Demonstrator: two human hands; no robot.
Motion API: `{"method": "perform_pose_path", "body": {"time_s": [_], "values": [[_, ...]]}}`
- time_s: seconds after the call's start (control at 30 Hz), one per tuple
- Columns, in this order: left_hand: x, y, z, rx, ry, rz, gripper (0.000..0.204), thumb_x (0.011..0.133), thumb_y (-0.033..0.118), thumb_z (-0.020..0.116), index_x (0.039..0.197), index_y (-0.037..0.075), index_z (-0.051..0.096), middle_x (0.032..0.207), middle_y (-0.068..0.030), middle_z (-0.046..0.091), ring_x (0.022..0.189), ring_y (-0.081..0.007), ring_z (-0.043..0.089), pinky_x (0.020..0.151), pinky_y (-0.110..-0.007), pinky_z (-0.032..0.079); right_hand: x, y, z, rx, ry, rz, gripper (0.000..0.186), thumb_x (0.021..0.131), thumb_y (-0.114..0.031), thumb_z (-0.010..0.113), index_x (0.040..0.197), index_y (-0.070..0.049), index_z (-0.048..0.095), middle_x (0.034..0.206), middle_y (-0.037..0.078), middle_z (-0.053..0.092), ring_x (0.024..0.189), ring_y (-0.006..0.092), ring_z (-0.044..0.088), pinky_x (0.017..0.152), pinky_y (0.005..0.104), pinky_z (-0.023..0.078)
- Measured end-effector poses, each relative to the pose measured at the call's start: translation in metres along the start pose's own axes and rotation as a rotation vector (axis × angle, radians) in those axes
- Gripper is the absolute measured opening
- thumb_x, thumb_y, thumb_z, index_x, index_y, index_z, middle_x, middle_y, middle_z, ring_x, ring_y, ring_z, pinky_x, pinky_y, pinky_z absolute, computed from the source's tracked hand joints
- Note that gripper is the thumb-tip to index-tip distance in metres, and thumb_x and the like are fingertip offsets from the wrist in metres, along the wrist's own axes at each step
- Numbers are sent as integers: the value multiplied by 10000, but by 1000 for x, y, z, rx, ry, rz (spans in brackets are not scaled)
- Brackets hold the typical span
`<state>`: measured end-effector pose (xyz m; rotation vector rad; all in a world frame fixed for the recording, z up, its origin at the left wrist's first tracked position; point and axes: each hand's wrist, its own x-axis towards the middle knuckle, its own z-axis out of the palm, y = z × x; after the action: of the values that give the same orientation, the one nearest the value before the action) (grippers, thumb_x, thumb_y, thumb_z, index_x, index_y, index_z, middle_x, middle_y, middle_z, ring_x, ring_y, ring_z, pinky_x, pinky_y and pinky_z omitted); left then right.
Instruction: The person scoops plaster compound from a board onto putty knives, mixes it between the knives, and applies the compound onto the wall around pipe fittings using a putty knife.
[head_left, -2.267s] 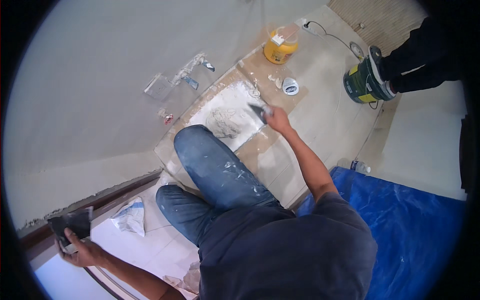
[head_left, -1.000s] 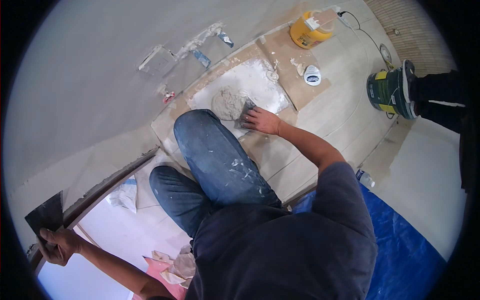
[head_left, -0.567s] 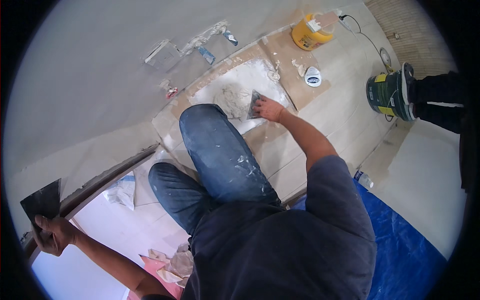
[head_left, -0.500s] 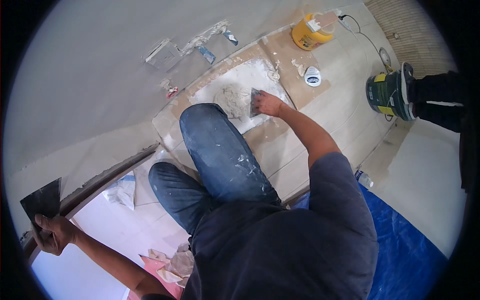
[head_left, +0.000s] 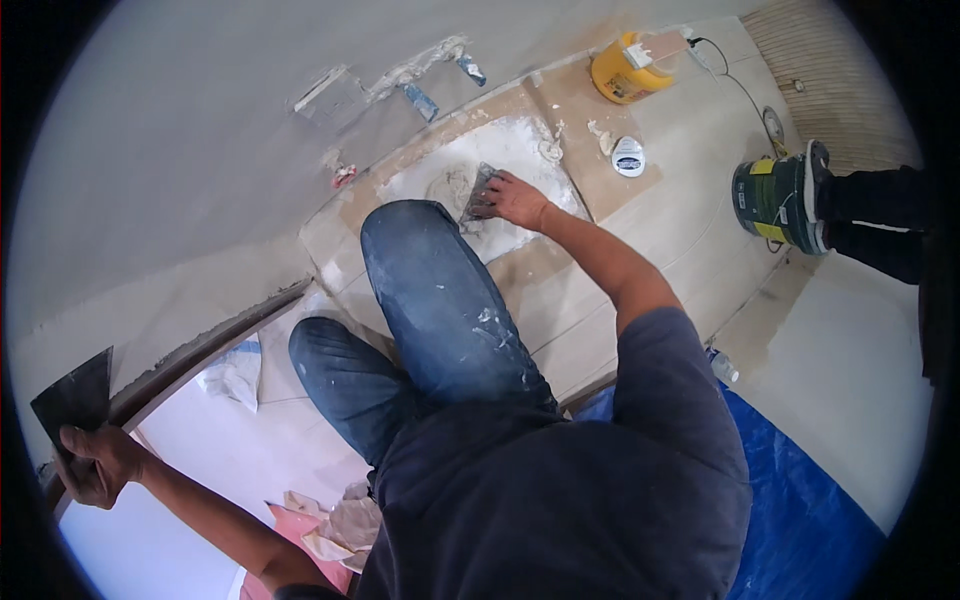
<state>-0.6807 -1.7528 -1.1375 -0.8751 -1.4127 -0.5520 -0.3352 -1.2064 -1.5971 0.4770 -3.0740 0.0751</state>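
At the lower left my left hand (head_left: pixel 102 467) is closed on a dark, wide, flat blade (head_left: pixel 72 392), held beside the rough edge of a dark sill (head_left: pixel 232 328) along the wall. My right hand (head_left: pixel 510 203) grips a grey scraper (head_left: pixel 480 180) at a pale mound of plaster (head_left: pixel 448 186), which its blade partly hides. The mound lies on a white, powdery sheet (head_left: pixel 530 150) over brown cardboard (head_left: pixel 565 115), just beyond my raised knee (head_left: pixel 410 250).
A yellow bucket (head_left: pixel 615 78) and round white lid (head_left: pixel 628 157) stand beyond the mound. At right, another person's legs (head_left: pixel 870 195) rest on a green bucket (head_left: pixel 765 200), near a cord, a bottle (head_left: pixel 724 366) and blue tarp (head_left: pixel 800 500). A white bag (head_left: pixel 230 375) lies at left.
My right hand has brought the scraper down to the mound and shifted it leftward over it. My left hand, still holding its blade, sits a little further left. The view has shifted slightly.
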Motion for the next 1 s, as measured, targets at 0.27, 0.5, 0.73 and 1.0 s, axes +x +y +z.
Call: {"method": "perform_pose_path", "body": {"time_s": [0.27,0.5,0.73,1.0], "values": [[2,-16,-9,203,-18,94,379,840,218,897,944,-65,668,590,-43,617,461,-83,527,477,-175,469,3,18,5,-180,-317,24,340,964,-226,532,1224,-374,693,1220,-85,666,1243,176,547,1141,510,364],[5,14,-5,75,-58,6,376,868,274,875,967,-25,669,542,23,560,442,-61,487,455,-167,425,32,49,-30,-225,-511,111,210,930,-243,598,1059,-297,755,1075,-19,714,1193,229,605,960,488,500],[2,7,0,116,-38,99,384,876,262,866,978,-38,649,588,-11,614,427,-65,489,421,-180,400,30,42,-35,1,-315,563,308,911,-129,586,1163,-219,738,1083,59,716,1137,293,641,865,468,559],[1,1,6,159,5,123,402,874,294,869,963,-29,646,532,24,547,419,-61,454,435,-171,380,17,12,6,27,-283,896,280,922,-143,586,1156,-166,739,1165,101,702,1102,309,664,845,449,592]]}}
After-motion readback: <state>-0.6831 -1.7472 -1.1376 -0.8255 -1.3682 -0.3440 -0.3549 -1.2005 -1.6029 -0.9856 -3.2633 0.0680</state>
